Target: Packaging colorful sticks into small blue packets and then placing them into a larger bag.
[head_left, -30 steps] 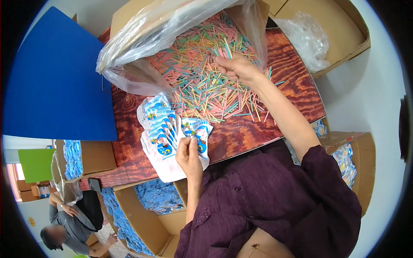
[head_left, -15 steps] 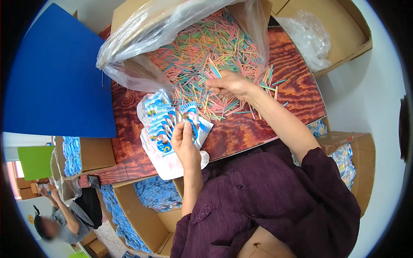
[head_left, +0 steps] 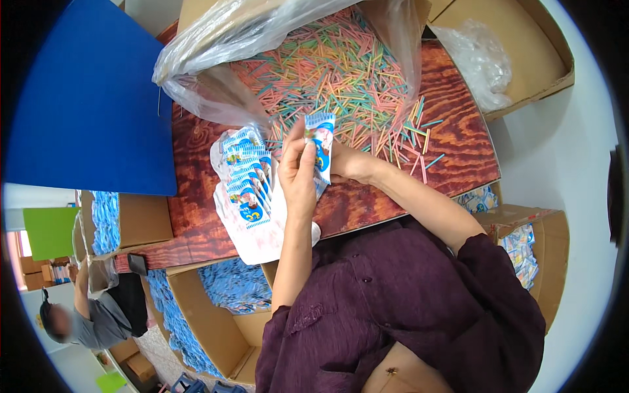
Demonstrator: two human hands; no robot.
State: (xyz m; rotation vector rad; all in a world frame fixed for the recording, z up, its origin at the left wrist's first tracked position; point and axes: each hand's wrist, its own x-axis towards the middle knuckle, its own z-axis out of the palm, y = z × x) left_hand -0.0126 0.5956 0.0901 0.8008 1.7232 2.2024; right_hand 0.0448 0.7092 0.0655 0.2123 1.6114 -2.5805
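In my left hand is a small white-and-blue printed packet, pinched between thumb and fingers and held upright above the table's near edge. Right behind that packet is my right hand; its fingers look curled, but most of them and whatever they hold are hidden. A fanned row of similar packets lies on a white cloth-like pad to the left. Beyond both hands spreads a large heap of thin, short sticks in pink, green, yellow and blue.
A clear plastic bag lines the tipped carton around the heap. The reddish wood-grain table has loose sticks at right. A blue board stands left. Cartons of packets sit below; an open carton is far right. Another person works lower left.
My left hand has lifted the packet up and right, off the pad. My right hand, which held a few sticks over the heap, has come down behind the packet.
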